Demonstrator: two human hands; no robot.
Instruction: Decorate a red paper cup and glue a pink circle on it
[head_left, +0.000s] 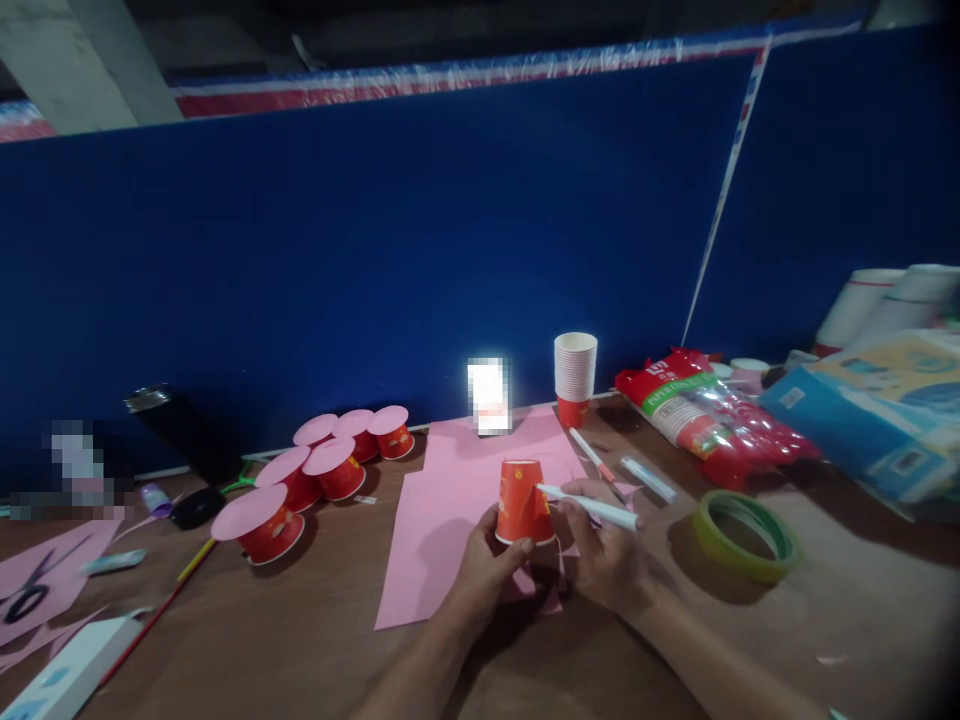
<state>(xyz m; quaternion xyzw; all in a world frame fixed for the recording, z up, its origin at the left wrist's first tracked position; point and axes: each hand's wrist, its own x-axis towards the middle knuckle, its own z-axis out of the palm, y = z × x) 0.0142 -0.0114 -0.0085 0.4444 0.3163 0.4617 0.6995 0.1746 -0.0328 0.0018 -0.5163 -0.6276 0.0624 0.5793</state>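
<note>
An upside-down red paper cup (520,500) stands on a pink paper sheet (450,500) in the middle of the table. My left hand (484,575) grips the cup at its lower rim, fingers closed round it. A white marker pen (592,507) is pinched in my right hand (604,555), with the tip touching the paper at the cup's right side.
Several red cups topped with pink discs (330,465) lie at the left. A stack of cups (575,375) stands at the back, near two loose pens (622,465). A green tape roll (742,535), a red packet (705,415) and boxes (877,420) crowd the right. Scissors (30,595) lie far left.
</note>
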